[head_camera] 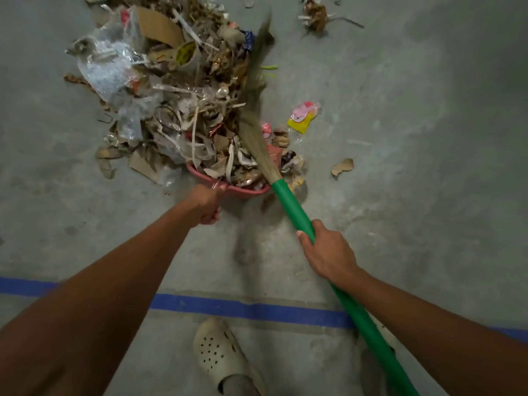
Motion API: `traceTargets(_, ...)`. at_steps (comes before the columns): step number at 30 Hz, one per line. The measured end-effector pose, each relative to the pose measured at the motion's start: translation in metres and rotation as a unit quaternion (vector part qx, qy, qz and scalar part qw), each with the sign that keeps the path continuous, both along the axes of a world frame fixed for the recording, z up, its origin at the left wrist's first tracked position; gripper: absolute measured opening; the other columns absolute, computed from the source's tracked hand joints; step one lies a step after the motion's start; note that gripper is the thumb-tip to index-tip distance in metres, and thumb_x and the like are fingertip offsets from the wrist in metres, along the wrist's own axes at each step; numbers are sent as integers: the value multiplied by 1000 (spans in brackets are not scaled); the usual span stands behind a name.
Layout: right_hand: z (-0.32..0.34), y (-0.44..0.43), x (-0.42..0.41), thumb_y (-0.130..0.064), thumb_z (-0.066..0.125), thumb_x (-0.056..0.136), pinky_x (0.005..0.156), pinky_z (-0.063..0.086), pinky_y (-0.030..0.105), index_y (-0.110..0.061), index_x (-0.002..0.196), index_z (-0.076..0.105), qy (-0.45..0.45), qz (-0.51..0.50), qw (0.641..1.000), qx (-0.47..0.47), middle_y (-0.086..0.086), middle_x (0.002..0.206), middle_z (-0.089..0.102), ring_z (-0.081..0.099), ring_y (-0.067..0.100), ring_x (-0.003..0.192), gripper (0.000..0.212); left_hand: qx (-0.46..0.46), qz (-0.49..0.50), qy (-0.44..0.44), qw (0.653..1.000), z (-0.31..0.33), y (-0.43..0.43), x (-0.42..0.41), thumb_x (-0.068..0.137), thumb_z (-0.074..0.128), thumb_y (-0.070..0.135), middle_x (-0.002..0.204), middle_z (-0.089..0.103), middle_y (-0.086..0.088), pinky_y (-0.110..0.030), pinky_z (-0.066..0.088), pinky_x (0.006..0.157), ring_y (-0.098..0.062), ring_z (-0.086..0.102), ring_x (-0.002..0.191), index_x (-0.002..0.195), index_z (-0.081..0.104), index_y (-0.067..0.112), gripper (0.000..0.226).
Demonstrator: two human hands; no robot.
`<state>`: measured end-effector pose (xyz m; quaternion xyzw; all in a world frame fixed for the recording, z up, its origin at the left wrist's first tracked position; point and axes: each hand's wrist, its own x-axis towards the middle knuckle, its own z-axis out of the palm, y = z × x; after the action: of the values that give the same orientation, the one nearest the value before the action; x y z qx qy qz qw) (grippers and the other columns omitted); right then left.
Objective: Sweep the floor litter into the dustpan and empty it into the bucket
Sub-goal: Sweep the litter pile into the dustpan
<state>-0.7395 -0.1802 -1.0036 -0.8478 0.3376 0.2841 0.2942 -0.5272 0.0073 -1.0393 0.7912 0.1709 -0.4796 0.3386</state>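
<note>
A big heap of litter [160, 90] made of cardboard scraps, clear plastic and dry leaves lies on the grey floor ahead of me. A red dustpan [245, 191] sits at the heap's near edge, full of scraps. My left hand [207, 205] grips the dustpan's handle. My right hand [325, 254] grips the green handle of a broom [288, 201]. The broom's grass bristles [255, 110] lie along the right side of the heap and look blurred. No bucket is in view.
A pink and yellow wrapper [303, 117] and a brown leaf [342, 166] lie loose to the right of the dustpan. A small clump of litter [315, 15] sits at the far right. A blue tape line [245, 309] crosses the floor near my pale clogs [220, 355].
</note>
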Motion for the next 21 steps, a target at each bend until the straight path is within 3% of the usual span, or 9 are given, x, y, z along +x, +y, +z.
traceTargets(7, 10, -17, 7, -51, 42, 101, 68, 53, 40, -18, 115, 51, -65, -133, 989, 4, 10, 88, 64, 63, 31, 79, 38, 5, 37, -25, 999, -3, 9, -16, 99, 53, 51, 63, 55, -13, -23, 38, 41, -19, 49, 44, 78, 55, 5, 50)
traceTargets(10, 8, -22, 30, -51, 42, 101, 67, 47, 35, -17, 118, 53, -64, -115, 991, 24, 11, 94, 65, 63, 31, 84, 40, 6, 73, -37, 997, 2, 13, -16, 99, 56, 47, 64, 55, -11, -23, 38, 41, -17, 47, 45, 86, 60, 5, 44)
traceTargets(16, 8, -2, 64, -53, 41, 100, 80, 56, 41, -19, 124, 55, -49, -87, 992, 81, 12, 104, 66, 66, 32, 90, 44, 6, 110, -52, 993, 8, 10, -9, 99, 59, 37, 64, 50, -10, -17, 34, 36, -16, 43, 46, 95, 59, 6, 31)
traceTargets(21, 16, 9, 42, -52, 41, 101, 75, 50, 36, -15, 118, 54, -18, -12, 996, 91, 14, 102, 65, 64, 32, 90, 43, 0, 127, -38, 991, 19, -9, -8, 101, 56, 35, 63, 48, -9, -15, 35, 34, -16, 42, 46, 101, 58, 8, 28)
